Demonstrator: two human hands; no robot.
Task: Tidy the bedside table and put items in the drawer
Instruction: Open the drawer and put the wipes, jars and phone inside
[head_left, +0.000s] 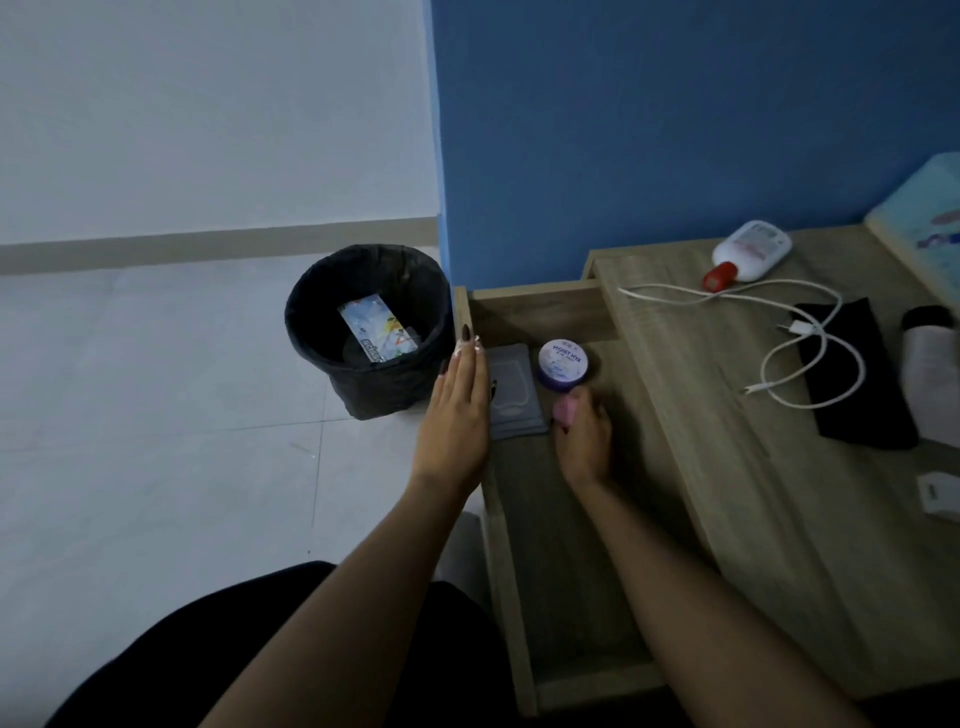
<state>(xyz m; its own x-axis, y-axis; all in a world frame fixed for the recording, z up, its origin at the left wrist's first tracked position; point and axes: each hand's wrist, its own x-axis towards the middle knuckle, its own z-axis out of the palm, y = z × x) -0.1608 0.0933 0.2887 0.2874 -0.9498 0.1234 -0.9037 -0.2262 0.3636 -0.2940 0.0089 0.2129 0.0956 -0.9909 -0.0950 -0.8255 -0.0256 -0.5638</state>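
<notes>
Wood-grain drawer (566, 571) stands pulled open beside the worktop (753, 467). Inside it, the right hand (584, 441) has its fingers clamped on a small pink item (563, 408); the left hand (457, 415), fingers flat and together, rests on the drawer's outer wall. Beyond them lie a grey packet (511, 389) and a purple jar (563, 361).

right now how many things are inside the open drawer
3, maybe more hidden: a flat grey packet at the back left, a round purple jar beside it, and a small pink item in the right hand.
</notes>
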